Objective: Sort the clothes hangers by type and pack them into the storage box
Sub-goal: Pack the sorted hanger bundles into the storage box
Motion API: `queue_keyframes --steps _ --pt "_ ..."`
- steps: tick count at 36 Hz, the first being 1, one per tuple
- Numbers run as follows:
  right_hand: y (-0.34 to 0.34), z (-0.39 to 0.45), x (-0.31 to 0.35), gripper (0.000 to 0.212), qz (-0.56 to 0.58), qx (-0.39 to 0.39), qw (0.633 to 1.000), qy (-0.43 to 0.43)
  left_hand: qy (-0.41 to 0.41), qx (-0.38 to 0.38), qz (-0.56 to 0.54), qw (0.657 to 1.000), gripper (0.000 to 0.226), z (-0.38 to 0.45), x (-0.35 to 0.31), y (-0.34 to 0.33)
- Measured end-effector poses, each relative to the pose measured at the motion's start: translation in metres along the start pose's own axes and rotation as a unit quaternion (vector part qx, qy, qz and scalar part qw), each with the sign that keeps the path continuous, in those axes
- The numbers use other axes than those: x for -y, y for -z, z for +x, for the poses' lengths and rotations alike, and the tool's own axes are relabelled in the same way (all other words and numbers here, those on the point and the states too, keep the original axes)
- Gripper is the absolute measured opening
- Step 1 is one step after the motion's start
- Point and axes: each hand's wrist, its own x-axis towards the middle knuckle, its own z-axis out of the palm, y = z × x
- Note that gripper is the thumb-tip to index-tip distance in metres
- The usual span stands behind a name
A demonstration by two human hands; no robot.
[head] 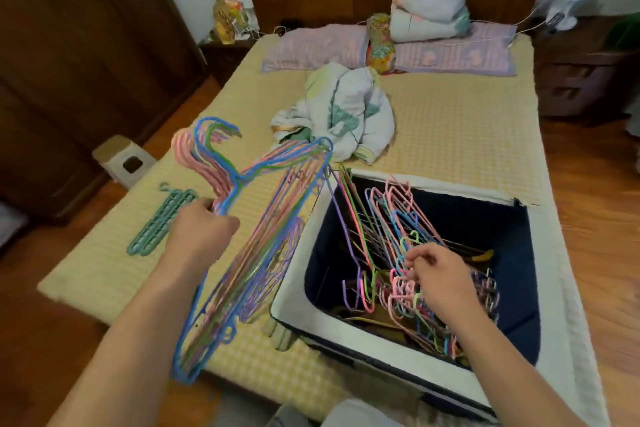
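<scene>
My left hand point(202, 231) grips a thick bundle of thin pink, blue, green and purple wire hangers point(263, 229) by the necks, held tilted above the bed beside the box. The storage box point(298, 274), white-rimmed with a dark blue inside, stands open on the bed at the right. In it lies a tangle of coloured wire hangers point(388, 229) over some brown ones. My right hand point(438, 279) reaches into the box, fingers pinching the hooks of the pink hangers there. A teal plastic folding hanger point(157, 222) lies flat on the bed left of my left hand.
A crumpled pale garment point(341, 115) lies mid-bed, beyond the box. Purple pillows point(315, 49) and folded bedding point(429, 12) sit at the headboard. A white carton point(123, 160) stands on the wooden floor by the bed's left edge, with dark wardrobes behind it.
</scene>
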Motion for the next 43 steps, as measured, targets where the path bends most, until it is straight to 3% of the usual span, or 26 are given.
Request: queue_keyframes --steps 5,7,11,14,19,24,31,36,40,43 --pt "-0.028 -0.002 0.03 0.03 -0.015 0.036 0.999 0.035 -0.054 -0.052 0.115 0.991 0.018 0.033 0.004 0.042" --pt "-0.038 -0.002 0.038 0.031 -0.015 0.046 0.998 0.045 -0.043 -0.068 0.11 0.991 0.024 0.036 0.013 0.056" --pt "-0.067 -0.002 0.057 0.03 -0.035 0.061 0.995 0.075 -0.005 -0.078 0.062 0.995 0.009 0.049 0.052 0.078" --pt "-0.095 0.001 0.073 0.029 -0.05 0.072 0.993 0.082 0.035 -0.077 0.055 0.995 0.012 0.066 0.095 0.083" --pt "-0.158 0.016 0.097 0.034 -0.08 0.077 0.989 0.098 0.082 -0.067 0.117 0.987 0.018 0.124 0.165 0.076" --pt "-0.227 0.023 0.118 0.035 -0.123 0.079 0.985 0.088 0.107 -0.08 0.165 0.977 0.042 0.189 0.222 0.054" --pt "-0.346 0.06 0.121 0.035 -0.14 0.14 0.98 0.033 0.074 -0.08 0.202 0.973 0.034 0.32 0.295 0.009" --pt "-0.401 0.106 0.093 0.031 -0.158 0.139 0.977 -0.008 0.018 -0.017 0.231 0.973 0.04 0.369 0.358 -0.073" --pt "-0.427 0.127 0.07 0.032 -0.167 0.121 0.977 -0.055 -0.036 0.083 0.272 0.958 0.039 0.352 0.389 -0.141" --pt "-0.431 0.128 0.059 0.028 -0.17 0.118 0.976 -0.072 -0.029 0.147 0.28 0.948 0.038 0.325 0.391 -0.165"
